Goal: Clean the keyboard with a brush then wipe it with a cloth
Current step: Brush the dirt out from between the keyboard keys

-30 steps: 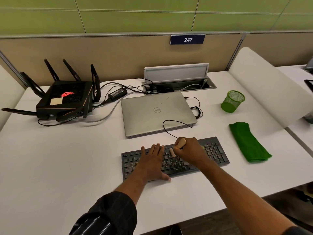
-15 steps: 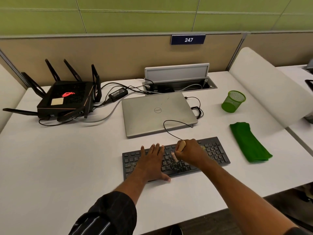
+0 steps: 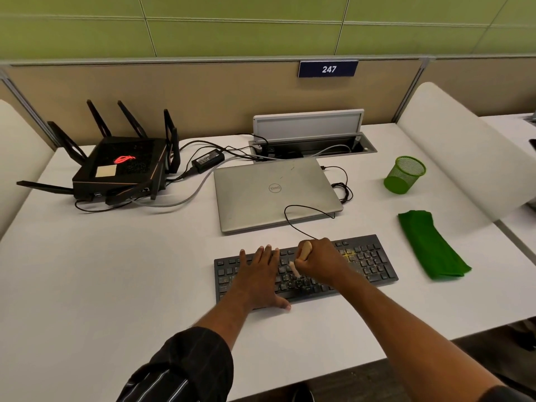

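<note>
From the head camera, little has changed over the last second. The right hand (image 3: 322, 262) has drawn the brush (image 3: 305, 250) a short way nearer and slightly left across the middle keys, a small sweeping stroke. The left hand (image 3: 258, 274) has not shifted. I judge that the brushing step is under way and the wiping step has not begun: the green cloth (image 3: 432, 245) lies folded on the counter (image 3: 116, 271), just right of the keyboard and apart from both hands.

The left hand lies flat with its fingers spread over the left-centre keys and its thumb at the near edge, pressing the keyboard (image 3: 374, 259) steady. The right hand is curled in a fist round the brush's pale wooden handle. The light bristles point down and left and touch the keys between the two hands.

The keyboard is black, wired and full-width, with a number pad. It sits near the counter's front edge, just in front of the closed silver laptop (image 3: 275, 192), over which its thin cable loops. Yellowish specks show on the keys just right of the right hand, and pale flecks dot the centre rows, so the right part probably needs brushing yet. How clean the keys under the hands are cannot be seen.
</note>
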Demonstrator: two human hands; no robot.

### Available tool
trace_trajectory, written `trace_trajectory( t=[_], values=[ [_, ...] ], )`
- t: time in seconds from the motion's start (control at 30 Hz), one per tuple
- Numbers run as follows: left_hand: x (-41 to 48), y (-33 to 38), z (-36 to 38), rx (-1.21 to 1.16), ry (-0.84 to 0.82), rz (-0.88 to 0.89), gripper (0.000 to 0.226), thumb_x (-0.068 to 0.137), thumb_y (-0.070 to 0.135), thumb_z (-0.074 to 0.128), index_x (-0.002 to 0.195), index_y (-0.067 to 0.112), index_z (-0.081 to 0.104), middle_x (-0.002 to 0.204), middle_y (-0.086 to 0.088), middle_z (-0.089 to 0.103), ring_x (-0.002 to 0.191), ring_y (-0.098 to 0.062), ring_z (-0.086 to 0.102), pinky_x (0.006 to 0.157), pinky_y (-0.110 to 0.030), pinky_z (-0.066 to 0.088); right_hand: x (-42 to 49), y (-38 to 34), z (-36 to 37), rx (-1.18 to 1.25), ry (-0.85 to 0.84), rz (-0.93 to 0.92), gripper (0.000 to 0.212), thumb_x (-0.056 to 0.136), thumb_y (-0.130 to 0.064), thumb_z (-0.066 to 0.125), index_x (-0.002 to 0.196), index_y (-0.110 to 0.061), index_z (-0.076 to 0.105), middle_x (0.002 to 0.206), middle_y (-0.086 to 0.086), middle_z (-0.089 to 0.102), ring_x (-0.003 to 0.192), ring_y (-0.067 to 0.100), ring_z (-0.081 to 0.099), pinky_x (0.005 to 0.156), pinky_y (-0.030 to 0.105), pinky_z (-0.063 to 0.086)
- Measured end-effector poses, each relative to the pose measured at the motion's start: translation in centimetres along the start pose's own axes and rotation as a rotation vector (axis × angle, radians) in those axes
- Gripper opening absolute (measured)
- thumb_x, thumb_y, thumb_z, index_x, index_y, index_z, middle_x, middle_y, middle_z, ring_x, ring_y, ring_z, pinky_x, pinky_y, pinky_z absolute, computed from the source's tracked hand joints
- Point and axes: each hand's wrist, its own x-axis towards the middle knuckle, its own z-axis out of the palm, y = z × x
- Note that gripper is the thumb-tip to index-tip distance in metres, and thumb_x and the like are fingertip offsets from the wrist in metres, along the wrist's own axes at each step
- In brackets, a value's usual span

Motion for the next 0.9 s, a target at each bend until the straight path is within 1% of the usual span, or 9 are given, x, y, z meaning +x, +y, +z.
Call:
trace_trajectory(
  t=[0.13,0.27,0.37,0.47,0.5,0.6,0.7,0.8,0.9],
  values=[
    [-0.4,-0.1,0.0,-0.006,0.017,-0.004,0.135,0.071,0.085,0.063,0.161,0.014,-0.011,0.170,-0.012,-0.006,0.157,-0.030,-0.005,0.121,-0.066,-0.002,0.1,-0.2,-0.3,0.021,0.073,-0.013,0.004,0.083,-0.018,0.070,0.080,-0.015,0.071,0.070,-0.003,0.069,0.064,0.009,0.065,0.060,0.024,0.053],
    [-0.7,-0.3,0.1,-0.010,0.016,-0.009,0.135,0.072,0.084,0.063,0.160,0.014,-0.011,0.170,-0.011,-0.008,0.156,-0.030,-0.006,0.121,-0.066,-0.002,-0.3,0.2,-0.1,-0.004,0.008,-0.007,0.006,0.082,-0.018,0.071,0.077,-0.018,0.068,0.070,-0.003,0.068,0.063,0.009,0.063,0.059,0.026,0.052],
    [-0.9,-0.4,0.1,-0.008,0.019,-0.012,0.134,0.072,0.084,0.063,0.161,0.014,-0.010,0.170,-0.011,-0.007,0.157,-0.029,-0.006,0.121,-0.066,-0.001,-0.4,0.1,-0.3,0.029,0.022,0.007,0.009,0.082,-0.014,0.070,0.074,-0.017,0.068,0.069,-0.002,0.069,0.061,0.006,0.063,0.057,0.020,0.051],
    [-1.1,-0.4,0.0,-0.004,0.025,-0.013,0.134,0.073,0.084,0.063,0.161,0.013,-0.009,0.170,-0.011,-0.006,0.157,-0.029,-0.005,0.121,-0.066,0.001,-0.6,-0.1,-0.3,0.039,0.067,0.006,0.006,0.085,-0.014,0.069,0.079,-0.012,0.070,0.067,-0.006,0.067,0.055,-0.001,0.058,0.052,0.010,0.044],
    [-1.1,-0.4,0.0,-0.001,0.026,-0.013,0.134,0.073,0.084,0.063,0.161,0.013,-0.009,0.170,-0.011,-0.006,0.157,-0.030,-0.004,0.121,-0.067,0.002,-0.6,-0.1,-0.3,0.023,0.058,0.006,0.005,0.085,-0.014,0.070,0.080,-0.013,0.071,0.068,-0.006,0.067,0.056,-0.001,0.058,0.053,0.010,0.043],
    [-1.3,-0.5,0.0,0.003,0.025,-0.013,0.133,0.073,0.083,0.062,0.161,0.013,-0.008,0.170,-0.011,-0.005,0.157,-0.030,-0.004,0.121,-0.067,0.002,-0.7,-0.1,-0.2,0.017,0.022,0.016,0.005,0.082,-0.014,0.069,0.078,-0.015,0.071,0.070,-0.002,0.069,0.062,0.006,0.063,0.056,0.018,0.049],
    [-1.4,-0.5,0.0,0.004,0.033,-0.010,0.132,0.074,0.083,0.062,0.161,0.013,-0.008,0.170,-0.011,-0.005,0.157,-0.030,-0.003,0.121,-0.067,0.002,-0.6,-0.6,-0.2,0.062,0.075,0.014,0.005,0.083,-0.016,0.069,0.078,-0.016,0.071,0.068,-0.007,0.068,0.059,0.000,0.061,0.052,0.011,0.044],
    [-1.4,-0.7,-0.1,0.006,0.030,-0.009,0.132,0.074,0.083,0.062,0.161,0.013,-0.008,0.170,-0.011,-0.004,0.157,-0.030,-0.003,0.121,-0.067,0.002,-0.5,-1.2,0.2,0.079,0.126,-0.011,0.006,0.084,-0.018,0.069,0.081,-0.015,0.073,0.070,-0.008,0.069,0.059,-0.001,0.060,0.054,0.009,0.043],
    [-1.4,-0.9,-0.1,-0.001,0.017,-0.010,0.132,0.074,0.083,0.062,0.161,0.013,-0.009,0.170,-0.011,-0.006,0.157,-0.030,-0.004,0.121,-0.067,0.000,-0.7,-1.5,0.8,0.022,0.066,-0.016,0.006,0.088,-0.019,0.068,0.086,-0.014,0.071,0.075,-0.002,0.070,0.061,0.000,0.059,0.055,0.007,0.041]
  ],
)
